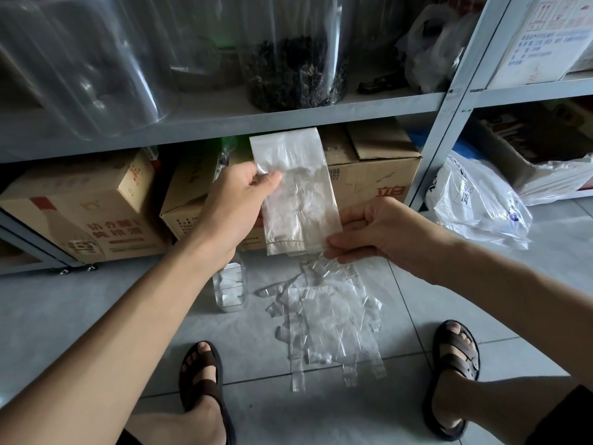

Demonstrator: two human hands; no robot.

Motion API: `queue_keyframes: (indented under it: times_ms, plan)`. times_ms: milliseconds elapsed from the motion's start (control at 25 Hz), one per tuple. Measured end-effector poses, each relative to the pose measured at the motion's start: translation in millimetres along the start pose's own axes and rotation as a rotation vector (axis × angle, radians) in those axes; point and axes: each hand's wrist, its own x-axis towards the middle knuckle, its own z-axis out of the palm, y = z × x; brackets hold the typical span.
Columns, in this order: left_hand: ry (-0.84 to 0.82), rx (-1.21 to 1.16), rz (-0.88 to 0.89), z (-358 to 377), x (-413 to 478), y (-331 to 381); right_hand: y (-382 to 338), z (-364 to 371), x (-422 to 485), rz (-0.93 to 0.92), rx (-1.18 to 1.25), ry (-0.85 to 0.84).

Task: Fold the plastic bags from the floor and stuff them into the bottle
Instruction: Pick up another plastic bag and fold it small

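One thin clear plastic bag (298, 194) pinched: left hand (237, 200) 10 o'clock, right hand (378, 232) 4 | limp, slippery (corners best held)

In air: bag (295, 187) between left grip (231, 203), pinching its left edge, and right grip (378, 232), pinching lower right corner; boxes (375, 178) behind it, under shelf (192, 126)
Jar (295, 59) on shelf, above bag
Bottle (230, 289) on floor (80, 316), below left wrist
Pile of bags (327, 319) on floor, just right of bottle, between left foot (202, 374) and right foot (455, 358)
Large bag (475, 200) on floor, far right
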Motion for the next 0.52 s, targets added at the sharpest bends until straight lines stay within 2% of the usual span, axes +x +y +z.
queue_keyframes:
  times_ms: [200, 360, 520]
  plan:
    - [-0.003, 0.018, 0.011, -1.6, 4.9, -6.0, -2.5, -2.3, -0.3, 0.004, -0.030, -0.024]
    - [-0.109, 0.006, 0.019, 3.8, 0.3, -3.9, -2.6, 0.3, 2.8, -0.084, 0.099, 0.093]
    - [-0.203, -0.091, -0.013, 6.9, -2.3, -3.5, -2.6, 1.6, 4.4, -0.103, 0.085, 0.157]
